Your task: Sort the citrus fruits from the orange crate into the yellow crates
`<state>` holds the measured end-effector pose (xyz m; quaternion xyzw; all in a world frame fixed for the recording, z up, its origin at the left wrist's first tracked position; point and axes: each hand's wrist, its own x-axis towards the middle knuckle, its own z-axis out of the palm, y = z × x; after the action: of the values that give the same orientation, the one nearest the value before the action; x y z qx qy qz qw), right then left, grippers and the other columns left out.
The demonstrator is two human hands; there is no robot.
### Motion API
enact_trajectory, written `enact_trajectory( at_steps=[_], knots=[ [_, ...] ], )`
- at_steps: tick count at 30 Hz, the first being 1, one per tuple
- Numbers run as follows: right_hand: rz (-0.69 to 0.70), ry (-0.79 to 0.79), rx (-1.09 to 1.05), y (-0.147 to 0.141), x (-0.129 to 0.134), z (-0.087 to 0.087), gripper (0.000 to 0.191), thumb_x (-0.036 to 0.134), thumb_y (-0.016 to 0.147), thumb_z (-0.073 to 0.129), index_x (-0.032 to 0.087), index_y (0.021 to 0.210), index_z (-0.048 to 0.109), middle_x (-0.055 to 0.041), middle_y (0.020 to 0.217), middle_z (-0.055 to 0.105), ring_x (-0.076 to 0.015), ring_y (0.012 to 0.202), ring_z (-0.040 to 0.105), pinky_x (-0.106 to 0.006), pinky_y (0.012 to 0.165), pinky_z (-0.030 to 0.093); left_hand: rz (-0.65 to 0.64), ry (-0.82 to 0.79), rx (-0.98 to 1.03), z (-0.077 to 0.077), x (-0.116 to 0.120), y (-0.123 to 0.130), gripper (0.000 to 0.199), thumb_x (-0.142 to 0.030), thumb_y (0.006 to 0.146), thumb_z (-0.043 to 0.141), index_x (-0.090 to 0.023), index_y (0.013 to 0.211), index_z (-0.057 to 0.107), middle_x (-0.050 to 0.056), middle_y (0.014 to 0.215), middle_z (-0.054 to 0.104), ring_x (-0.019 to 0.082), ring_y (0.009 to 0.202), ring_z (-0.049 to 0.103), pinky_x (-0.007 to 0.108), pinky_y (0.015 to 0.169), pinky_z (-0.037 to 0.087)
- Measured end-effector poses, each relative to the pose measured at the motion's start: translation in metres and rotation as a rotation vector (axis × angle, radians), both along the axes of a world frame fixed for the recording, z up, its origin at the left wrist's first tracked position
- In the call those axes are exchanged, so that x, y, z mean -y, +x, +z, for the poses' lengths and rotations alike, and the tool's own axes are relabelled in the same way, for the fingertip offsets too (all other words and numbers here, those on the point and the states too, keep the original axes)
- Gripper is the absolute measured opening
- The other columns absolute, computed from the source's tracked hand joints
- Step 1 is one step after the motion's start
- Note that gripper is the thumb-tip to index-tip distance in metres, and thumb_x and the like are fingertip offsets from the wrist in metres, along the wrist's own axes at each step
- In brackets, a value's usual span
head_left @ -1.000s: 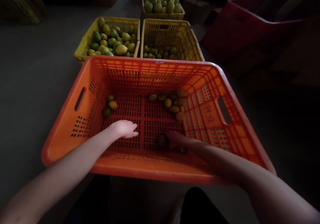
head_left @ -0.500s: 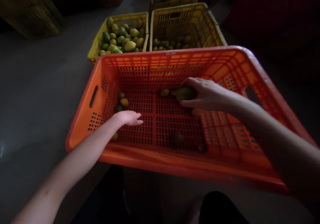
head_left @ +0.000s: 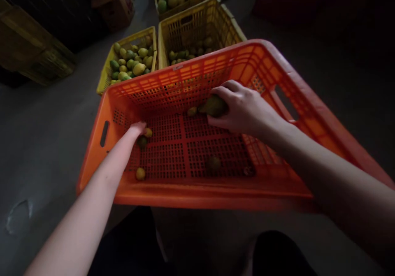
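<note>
Inside the orange crate (head_left: 185,195), my right hand (head_left: 243,105) is wrapped round a green lemon (head_left: 217,105), with part of another green fruit showing at its tip. A small yellowish lemon (head_left: 191,111) lies just left of that hand on the crate floor. My left hand (head_left: 138,128) is down by the left wall with its fingers curled; what they close on is hidden. Against its fingertips sits a yellow lemon (head_left: 148,132), and a dark green one (head_left: 142,142) lies just below. Nearer me are another yellow lemon (head_left: 140,173) and a dim round fruit (head_left: 213,163).
Beyond the orange crate stand a yellow crate (head_left: 103,76) heaped with green and yellow lemons, a deeper yellow crate (head_left: 163,29) with a low layer, and a third full crate (head_left: 185,8). Cardboard boxes (head_left: 115,10) and stacked crates (head_left: 33,41) are at the left.
My left hand has moved left and away from me, from above the crate floor to the fruit by the left wall. My right hand still holds green fruit. The view has turned.
</note>
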<state>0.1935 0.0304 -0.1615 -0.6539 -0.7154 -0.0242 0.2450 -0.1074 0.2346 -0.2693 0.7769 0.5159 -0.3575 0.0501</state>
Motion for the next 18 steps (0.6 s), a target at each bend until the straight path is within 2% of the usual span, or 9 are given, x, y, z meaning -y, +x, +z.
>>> enact_trajectory(
  at_steps=[4, 8, 13, 18],
  knots=[
    [0.061, -0.035, -0.072, -0.002, 0.0, -0.004, 0.049, 0.037, 0.064, 0.061, 0.019, 0.107, 0.05, -0.0088, 0.104, 0.052, -0.0243, 0.088, 0.055, -0.037, 0.074, 0.045, -0.021, -0.02, 0.015, -0.03, 0.011, -0.01, 0.069, -0.02, 0.067, 0.063, -0.022, 0.131, 0.037, 0.016, 0.14, 0.03, 0.032, 0.118, 0.042, 0.037, 0.092, 0.037],
    [0.038, -0.035, -0.161, -0.003, -0.001, -0.004, 0.055, 0.035, 0.065, 0.059, 0.016, 0.113, 0.04, -0.0098, 0.099, 0.053, -0.0252, 0.087, 0.054, -0.037, 0.073, 0.043, -0.016, -0.016, 0.083, -0.045, 0.019, -0.014, 0.058, -0.012, 0.072, 0.056, -0.017, 0.128, 0.04, 0.021, 0.14, 0.025, 0.03, 0.117, 0.044, 0.034, 0.094, 0.034],
    [0.013, 0.006, -0.204, -0.005, 0.0, -0.001, 0.049, 0.034, 0.066, 0.056, 0.017, 0.108, 0.037, -0.0092, 0.096, 0.05, -0.0249, 0.085, 0.053, -0.036, 0.07, 0.043, 0.049, 0.006, 0.205, -0.045, 0.022, -0.013, 0.043, -0.017, 0.08, 0.046, -0.017, 0.124, 0.043, 0.022, 0.131, 0.038, 0.028, 0.11, 0.049, 0.038, 0.092, 0.034],
    [-0.01, 0.036, -0.245, -0.011, -0.003, -0.005, 0.047, 0.032, 0.063, 0.056, 0.017, 0.103, 0.037, -0.0092, 0.097, 0.046, -0.0231, 0.08, 0.053, -0.034, 0.065, 0.044, 0.129, 0.011, 0.386, -0.036, 0.033, -0.006, 0.054, -0.021, 0.067, 0.062, -0.016, 0.118, 0.045, 0.02, 0.117, 0.05, 0.031, 0.106, 0.051, 0.039, 0.089, 0.035]
  ],
)
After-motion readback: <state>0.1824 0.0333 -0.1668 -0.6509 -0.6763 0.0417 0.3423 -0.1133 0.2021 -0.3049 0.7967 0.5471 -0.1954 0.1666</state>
